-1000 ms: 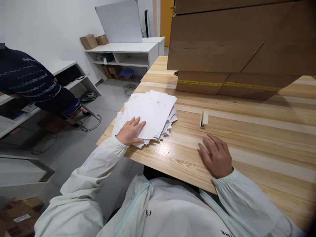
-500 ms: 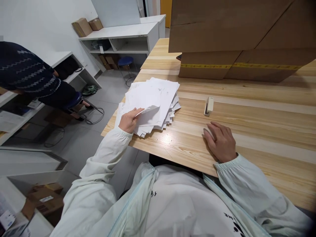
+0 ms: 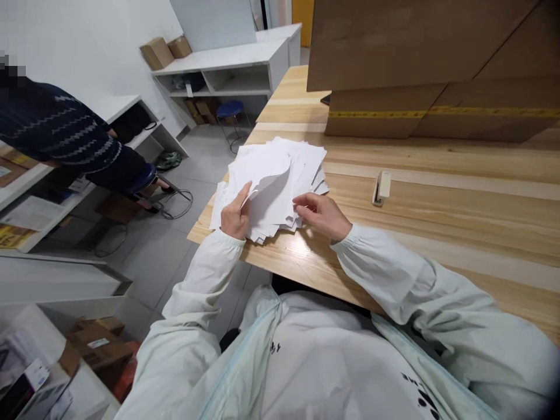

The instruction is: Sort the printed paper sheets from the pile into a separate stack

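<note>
A loose pile of white paper sheets (image 3: 280, 169) lies near the left corner of the wooden table (image 3: 437, 216). My left hand (image 3: 235, 214) pinches the near left corner of the top sheet (image 3: 271, 195) and curls it upward. At the pile's near right edge, my right hand (image 3: 321, 214) has its fingers bent and touching the sheets. A small white stapler (image 3: 382, 188) lies on the table to the right of the pile, apart from both hands.
Large cardboard boxes (image 3: 420, 64) stand on the table behind the pile. A person in a dark patterned sweater (image 3: 56, 137) sits at the left by white shelves. A blue stool (image 3: 230, 109) and white desk (image 3: 227, 64) stand at the back. Cartons sit on the floor at lower left.
My left hand has lifted the top sheet's corner higher. The right hand left the bare table and moved left to the pile's edge. The camera shifted slightly.
</note>
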`<state>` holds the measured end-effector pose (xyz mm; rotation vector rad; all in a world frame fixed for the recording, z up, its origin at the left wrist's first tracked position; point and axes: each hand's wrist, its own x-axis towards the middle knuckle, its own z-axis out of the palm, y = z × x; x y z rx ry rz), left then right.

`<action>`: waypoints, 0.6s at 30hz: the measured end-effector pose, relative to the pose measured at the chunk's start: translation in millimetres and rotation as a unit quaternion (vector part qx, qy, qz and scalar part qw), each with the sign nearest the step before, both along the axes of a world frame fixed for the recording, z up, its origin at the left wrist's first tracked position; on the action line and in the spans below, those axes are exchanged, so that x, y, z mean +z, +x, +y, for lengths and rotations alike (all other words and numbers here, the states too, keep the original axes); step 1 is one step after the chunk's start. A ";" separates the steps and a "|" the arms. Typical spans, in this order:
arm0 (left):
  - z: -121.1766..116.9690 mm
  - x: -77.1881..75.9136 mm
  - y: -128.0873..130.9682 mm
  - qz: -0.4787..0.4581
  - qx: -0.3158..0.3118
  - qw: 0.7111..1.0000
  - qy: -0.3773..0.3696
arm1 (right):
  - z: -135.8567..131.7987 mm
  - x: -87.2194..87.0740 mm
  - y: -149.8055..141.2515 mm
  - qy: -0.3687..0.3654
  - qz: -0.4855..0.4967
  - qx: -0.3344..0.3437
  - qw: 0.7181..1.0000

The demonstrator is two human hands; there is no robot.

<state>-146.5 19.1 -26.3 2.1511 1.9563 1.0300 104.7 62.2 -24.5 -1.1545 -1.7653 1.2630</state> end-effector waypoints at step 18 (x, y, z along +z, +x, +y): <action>-1.9 -14.6 -6.4 -0.097 0.064 0.993 -0.004 | 10.2 23.8 -17.5 -0.143 0.068 0.001 0.987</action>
